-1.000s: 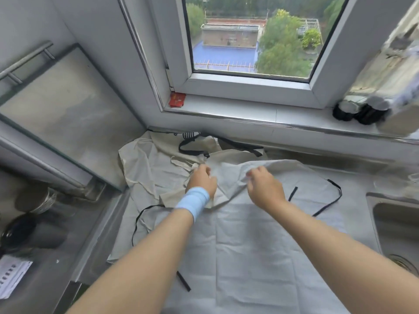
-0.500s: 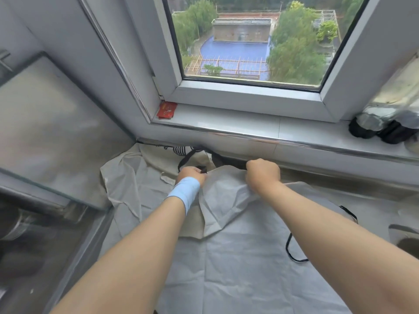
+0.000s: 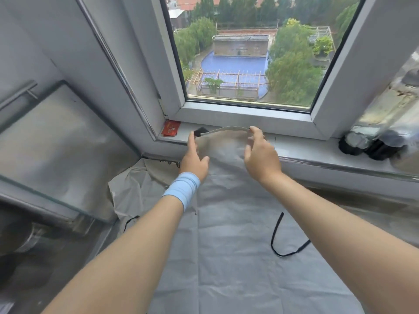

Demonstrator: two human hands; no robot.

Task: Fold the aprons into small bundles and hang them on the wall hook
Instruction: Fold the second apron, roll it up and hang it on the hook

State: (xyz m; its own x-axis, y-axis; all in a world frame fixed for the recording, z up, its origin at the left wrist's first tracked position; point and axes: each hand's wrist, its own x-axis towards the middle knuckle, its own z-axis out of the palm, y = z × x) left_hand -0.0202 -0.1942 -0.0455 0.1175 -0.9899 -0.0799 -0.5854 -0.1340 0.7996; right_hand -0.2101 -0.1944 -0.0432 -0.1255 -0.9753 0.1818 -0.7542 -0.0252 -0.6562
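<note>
A pale grey apron [image 3: 229, 234] is spread over the counter, and its bib end is lifted up to the windowsill. My left hand [image 3: 194, 158], with a light blue wristband, pinches the bib's top left corner beside a black strap end [image 3: 200, 132]. My right hand [image 3: 260, 155] pinches the top right corner, so the top edge stretches between both hands. A black tie strap [image 3: 277, 236] trails across the cloth near my right forearm. A second, beige apron [image 3: 133, 189] lies crumpled underneath at the left. No wall hook is in view.
The windowsill [image 3: 301, 146] holds a small red packet [image 3: 171, 128] at the left and dark-capped bottles [image 3: 371, 146] at the right. A glass-fronted panel [image 3: 61, 141] leans at the left. The window frame [image 3: 247, 114] stands just behind my hands.
Both hands rose from the counter to sill height, lifting the apron's bib end with them. The camera tilted up and closer to the window.
</note>
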